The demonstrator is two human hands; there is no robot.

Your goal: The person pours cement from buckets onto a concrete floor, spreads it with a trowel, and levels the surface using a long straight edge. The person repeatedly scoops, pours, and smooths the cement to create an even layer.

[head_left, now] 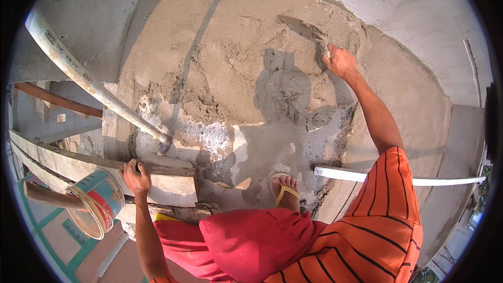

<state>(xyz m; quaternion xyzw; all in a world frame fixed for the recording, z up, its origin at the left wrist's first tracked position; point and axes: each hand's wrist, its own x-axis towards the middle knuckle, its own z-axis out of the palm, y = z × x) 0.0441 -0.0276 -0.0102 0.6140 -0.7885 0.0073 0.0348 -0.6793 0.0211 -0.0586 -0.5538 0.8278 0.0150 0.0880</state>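
Note:
Wet grey-brown mortar (236,36) covers much of the surface ahead of me, rough and lumpy in places. My right hand (341,62) is closed round the handle of a trowel (301,27), whose long flat blade lies against the mortar at the upper right. On the left, my left hand (135,177) has its fingers curled on the end of a thick wooden board (173,188) and bears on it. Just left of that hand stands a paint bucket (99,202) with a wooden handle (50,196) across its rim.
A pale, dirty pipe (94,81) slants in from the upper left down to the mortar's near edge. A white straight bar (340,173) lies at the right, passing behind my sleeve. My sandalled foot (285,188) stands on smooth wet cement. A drop opens beyond the left ledge.

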